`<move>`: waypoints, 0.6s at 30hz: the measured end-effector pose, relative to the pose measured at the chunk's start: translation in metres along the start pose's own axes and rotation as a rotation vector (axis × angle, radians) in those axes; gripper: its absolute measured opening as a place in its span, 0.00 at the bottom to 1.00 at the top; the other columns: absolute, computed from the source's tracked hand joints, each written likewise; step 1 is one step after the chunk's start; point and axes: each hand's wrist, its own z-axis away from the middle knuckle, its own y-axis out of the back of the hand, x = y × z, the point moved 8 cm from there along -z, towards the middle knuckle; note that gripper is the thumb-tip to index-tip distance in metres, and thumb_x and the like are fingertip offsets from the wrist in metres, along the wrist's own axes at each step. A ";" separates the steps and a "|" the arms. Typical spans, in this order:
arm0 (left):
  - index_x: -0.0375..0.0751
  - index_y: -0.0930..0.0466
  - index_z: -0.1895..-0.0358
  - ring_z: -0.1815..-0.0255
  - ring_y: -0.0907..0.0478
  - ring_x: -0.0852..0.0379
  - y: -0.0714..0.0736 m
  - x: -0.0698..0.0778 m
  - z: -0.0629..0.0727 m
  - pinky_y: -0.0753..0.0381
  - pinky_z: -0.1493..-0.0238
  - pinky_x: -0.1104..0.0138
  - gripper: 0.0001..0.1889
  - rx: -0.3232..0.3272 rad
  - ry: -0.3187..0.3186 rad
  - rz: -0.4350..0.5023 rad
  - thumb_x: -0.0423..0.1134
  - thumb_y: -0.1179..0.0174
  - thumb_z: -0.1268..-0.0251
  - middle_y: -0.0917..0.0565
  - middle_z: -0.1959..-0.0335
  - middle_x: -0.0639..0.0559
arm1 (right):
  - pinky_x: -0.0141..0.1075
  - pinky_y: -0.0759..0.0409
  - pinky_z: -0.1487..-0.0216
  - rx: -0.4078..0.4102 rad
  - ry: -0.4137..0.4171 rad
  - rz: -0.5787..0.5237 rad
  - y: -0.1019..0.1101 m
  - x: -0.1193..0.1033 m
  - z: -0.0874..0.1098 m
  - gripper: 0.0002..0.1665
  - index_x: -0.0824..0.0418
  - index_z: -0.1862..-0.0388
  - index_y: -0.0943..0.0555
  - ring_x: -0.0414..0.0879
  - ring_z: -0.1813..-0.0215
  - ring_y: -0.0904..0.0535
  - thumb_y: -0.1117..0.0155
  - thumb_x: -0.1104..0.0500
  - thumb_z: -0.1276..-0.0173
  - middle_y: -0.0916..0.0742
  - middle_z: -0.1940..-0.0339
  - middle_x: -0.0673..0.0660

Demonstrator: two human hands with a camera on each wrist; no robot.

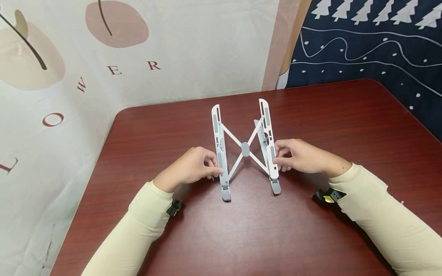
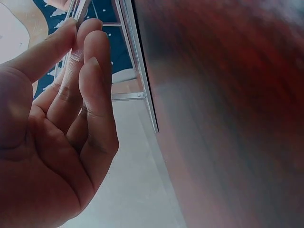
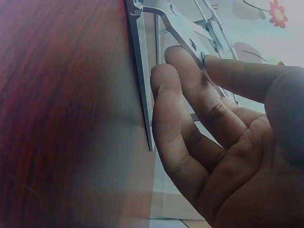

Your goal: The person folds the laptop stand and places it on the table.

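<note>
A silver folding laptop stand stands unfolded on the table, its two side bars joined by an X of crossbars with a grey oval hub. Grey pads line the bars, and small lips stick out at their near ends. My left hand pinches the left bar between thumb and fingers near its lower end. On the other side, my right hand pinches the right bar. In the right wrist view, the thumb lies on the upper bar and the fingertips are under it; the base rail runs along the tabletop.
The dark red wooden table has rounded far corners. Behind it hang a pale cloth with printed letters and a navy cloth with white trees. Small black devices sit at the left wrist and right wrist.
</note>
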 end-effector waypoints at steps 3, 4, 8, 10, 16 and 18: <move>0.48 0.17 0.76 0.79 0.18 0.52 0.000 0.001 0.000 0.21 0.72 0.66 0.09 0.001 -0.004 -0.004 0.42 0.29 0.41 0.13 0.81 0.53 | 0.35 0.18 0.70 -0.003 0.001 0.003 0.000 -0.001 0.000 0.05 0.65 0.62 0.24 0.44 0.73 0.18 0.36 0.66 0.30 0.12 0.73 0.55; 0.48 0.17 0.76 0.79 0.18 0.52 0.000 0.001 0.000 0.21 0.72 0.66 0.09 0.001 -0.005 -0.006 0.42 0.29 0.41 0.13 0.81 0.53 | 0.35 0.18 0.70 -0.003 0.000 0.003 0.000 -0.002 0.000 0.05 0.65 0.62 0.24 0.44 0.73 0.18 0.36 0.66 0.30 0.12 0.73 0.55; 0.47 0.18 0.76 0.79 0.18 0.51 0.000 0.002 0.000 0.22 0.72 0.67 0.10 0.001 -0.006 -0.013 0.42 0.29 0.41 0.13 0.81 0.53 | 0.35 0.18 0.70 -0.005 0.001 0.006 -0.001 -0.003 -0.001 0.05 0.65 0.63 0.24 0.44 0.73 0.18 0.37 0.66 0.30 0.12 0.73 0.55; 0.48 0.18 0.77 0.79 0.18 0.51 0.000 0.002 0.000 0.22 0.72 0.67 0.10 0.001 -0.004 -0.018 0.42 0.29 0.40 0.13 0.81 0.53 | 0.35 0.18 0.69 -0.006 0.001 0.007 -0.001 -0.004 -0.001 0.05 0.65 0.63 0.24 0.45 0.73 0.18 0.37 0.66 0.30 0.12 0.74 0.55; 0.48 0.18 0.77 0.79 0.18 0.51 0.000 0.005 0.001 0.23 0.70 0.67 0.10 -0.001 -0.007 -0.032 0.43 0.29 0.41 0.14 0.82 0.54 | 0.36 0.17 0.69 -0.001 0.001 0.012 -0.002 -0.005 -0.001 0.05 0.65 0.63 0.25 0.45 0.73 0.18 0.36 0.66 0.31 0.12 0.73 0.55; 0.47 0.18 0.76 0.80 0.19 0.52 0.001 0.006 0.002 0.23 0.70 0.68 0.10 -0.002 -0.016 -0.031 0.42 0.29 0.40 0.14 0.82 0.54 | 0.36 0.17 0.69 -0.002 0.001 0.010 -0.002 -0.005 -0.001 0.05 0.65 0.63 0.25 0.45 0.73 0.18 0.36 0.66 0.31 0.12 0.73 0.55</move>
